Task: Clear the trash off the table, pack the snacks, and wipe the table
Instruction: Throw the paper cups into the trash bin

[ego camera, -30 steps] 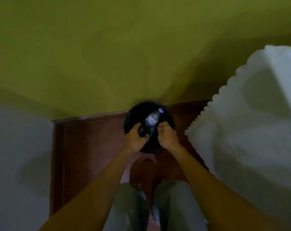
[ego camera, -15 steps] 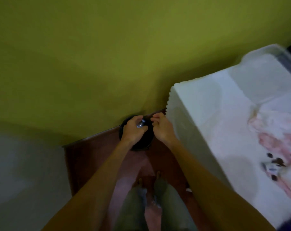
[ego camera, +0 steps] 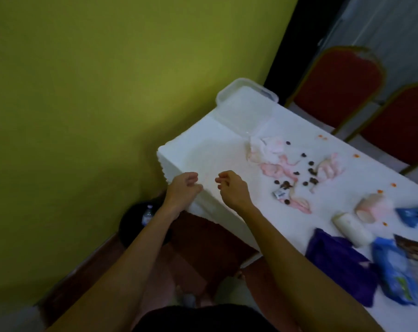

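Above the edge of the table, both hands empty
Left hand and right hand hover side by side, fingers loosely curled, gripping nothing; pink tissues lie nearby.

Red chairs, green wall

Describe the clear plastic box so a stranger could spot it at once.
Start at the white table beside the green wall and follow it to the far corner, next to the red chairs. The clear plastic box sits there. It is the only rigid, see-through thing; its neighbours are crumpled tissues, dark crumbs and soft bags.
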Motion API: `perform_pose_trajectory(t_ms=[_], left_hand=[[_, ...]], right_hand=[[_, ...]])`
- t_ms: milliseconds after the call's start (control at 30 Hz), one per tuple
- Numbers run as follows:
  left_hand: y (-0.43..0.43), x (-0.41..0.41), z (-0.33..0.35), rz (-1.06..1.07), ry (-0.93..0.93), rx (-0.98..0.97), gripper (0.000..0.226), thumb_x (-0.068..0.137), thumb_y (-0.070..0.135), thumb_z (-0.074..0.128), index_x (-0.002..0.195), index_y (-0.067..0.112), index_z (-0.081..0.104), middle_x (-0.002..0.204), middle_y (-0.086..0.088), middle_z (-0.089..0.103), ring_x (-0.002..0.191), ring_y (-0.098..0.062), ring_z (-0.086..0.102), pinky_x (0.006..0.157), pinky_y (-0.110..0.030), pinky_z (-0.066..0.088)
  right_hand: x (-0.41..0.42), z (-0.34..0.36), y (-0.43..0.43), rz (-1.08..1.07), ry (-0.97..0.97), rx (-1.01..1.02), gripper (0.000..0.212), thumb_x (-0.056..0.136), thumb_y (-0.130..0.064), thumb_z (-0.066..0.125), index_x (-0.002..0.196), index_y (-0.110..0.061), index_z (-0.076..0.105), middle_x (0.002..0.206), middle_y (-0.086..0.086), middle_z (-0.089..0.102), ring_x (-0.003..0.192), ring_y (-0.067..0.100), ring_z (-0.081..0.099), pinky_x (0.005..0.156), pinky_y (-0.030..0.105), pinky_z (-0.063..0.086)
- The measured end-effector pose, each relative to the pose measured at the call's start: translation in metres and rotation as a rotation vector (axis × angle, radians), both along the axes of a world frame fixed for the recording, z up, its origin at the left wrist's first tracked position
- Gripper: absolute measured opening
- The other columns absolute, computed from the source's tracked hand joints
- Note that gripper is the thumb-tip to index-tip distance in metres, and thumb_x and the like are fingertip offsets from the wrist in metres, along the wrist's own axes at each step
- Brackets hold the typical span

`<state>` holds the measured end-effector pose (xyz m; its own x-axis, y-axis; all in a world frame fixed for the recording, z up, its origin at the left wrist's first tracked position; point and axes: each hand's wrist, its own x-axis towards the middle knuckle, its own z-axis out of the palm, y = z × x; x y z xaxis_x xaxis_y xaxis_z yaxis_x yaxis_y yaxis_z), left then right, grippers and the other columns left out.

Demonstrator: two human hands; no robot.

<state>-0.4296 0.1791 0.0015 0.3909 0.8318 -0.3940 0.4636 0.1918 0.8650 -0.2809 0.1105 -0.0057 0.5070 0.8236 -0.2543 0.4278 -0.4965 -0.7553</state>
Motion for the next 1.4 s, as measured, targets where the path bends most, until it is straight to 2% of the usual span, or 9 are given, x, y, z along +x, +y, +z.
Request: perform_pose_trajectory(t_ms=[100,300,400,500,600,700,1033,1233,1400], left_hand=[[-0.017,0.059,0.006,-0.126,0.028,0.014,0.049,0.089,0.018,0.068,0.137,0.017,0.056,0.135,-0.001,0.062,0.120,-0.018,0.058,0.098,-0.029,0.046],[-0.046,0.132,0.004,-0.312,0.037,0.003,0.046,0.086,0.019,0.070,0.132,0.017,0.061,0.127,-0.002,0.067,0.115,-0.016,0.061,0.093,-0.028,0.048],[-0.061,0.171,0.000,-0.370,0.052,-0.004,0.044,0.084,0.019,0.071,0.128,0.017,0.064,0.123,-0.003,0.069,0.112,-0.016,0.063,0.096,-0.030,0.050],[-0.073,0.202,-0.004,-0.419,0.076,-0.005,0.044,0.084,0.022,0.072,0.127,0.017,0.065,0.121,-0.001,0.069,0.110,-0.014,0.063,0.093,-0.028,0.050],[-0.084,0.231,-0.009,-0.457,0.097,0.017,0.043,0.085,0.025,0.072,0.127,0.018,0.065,0.120,-0.001,0.069,0.108,-0.013,0.062,0.089,-0.025,0.048],[-0.095,0.253,-0.012,-0.483,0.121,0.022,0.045,0.085,0.017,0.069,0.129,0.016,0.064,0.124,-0.001,0.066,0.107,-0.012,0.059,0.085,-0.023,0.044],[-0.120,0.286,-0.024,-0.424,0.150,0.096,0.038,0.086,0.007,0.062,0.124,0.014,0.067,0.122,-0.003,0.068,0.101,-0.009,0.059,0.095,-0.024,0.046],[-0.118,0.320,-0.024,-0.559,0.131,0.118,0.038,0.088,0.004,0.058,0.124,0.013,0.066,0.123,-0.003,0.067,0.111,-0.015,0.062,0.094,-0.024,0.048],[-0.130,0.354,-0.025,-0.778,0.158,0.124,0.039,0.089,0.006,0.059,0.127,0.015,0.063,0.129,-0.001,0.065,0.116,-0.014,0.060,0.097,-0.023,0.045]], right_hand=[[0.047,-0.001,-0.034,-0.112,-0.041,-0.003,0.027,0.101,-0.007,0.043,0.124,-0.009,0.058,0.119,0.005,0.070,0.106,0.018,0.067,0.096,0.037,0.054],[0.104,0.002,-0.086,-0.238,-0.011,-0.049,0.028,0.100,-0.013,0.044,0.125,-0.011,0.057,0.120,0.001,0.069,0.108,0.019,0.065,0.096,0.037,0.053],[0.142,0.001,-0.112,-0.301,-0.016,-0.075,0.027,0.100,-0.016,0.046,0.124,-0.014,0.060,0.121,-0.002,0.066,0.108,0.017,0.062,0.088,0.025,0.049],[0.174,-0.003,-0.129,-0.326,-0.035,-0.093,0.026,0.100,-0.016,0.048,0.122,-0.014,0.062,0.118,-0.004,0.064,0.100,0.011,0.060,0.071,0.008,0.041],[0.201,-0.009,-0.141,-0.350,-0.050,-0.107,0.027,0.098,-0.015,0.049,0.120,-0.014,0.064,0.122,0.001,0.066,0.106,0.015,0.060,0.078,0.016,0.041],[0.217,-0.016,-0.149,-0.351,-0.035,-0.111,0.026,0.098,-0.014,0.050,0.120,-0.014,0.063,0.123,0.002,0.066,0.110,0.016,0.061,0.084,0.020,0.041],[0.240,-0.034,-0.162,-0.337,0.040,-0.126,0.025,0.098,-0.015,0.053,0.120,-0.016,0.064,0.124,0.001,0.066,0.109,0.014,0.060,0.089,0.021,0.043],[0.257,-0.031,-0.170,-0.457,0.063,-0.083,0.026,0.098,-0.013,0.053,0.122,-0.015,0.063,0.124,0.002,0.066,0.111,0.016,0.061,0.089,0.021,0.044],[0.266,-0.028,-0.195,-0.661,0.057,-0.053,0.024,0.099,-0.012,0.053,0.119,-0.015,0.065,0.118,-0.002,0.068,0.102,0.010,0.062,0.083,0.016,0.043]])
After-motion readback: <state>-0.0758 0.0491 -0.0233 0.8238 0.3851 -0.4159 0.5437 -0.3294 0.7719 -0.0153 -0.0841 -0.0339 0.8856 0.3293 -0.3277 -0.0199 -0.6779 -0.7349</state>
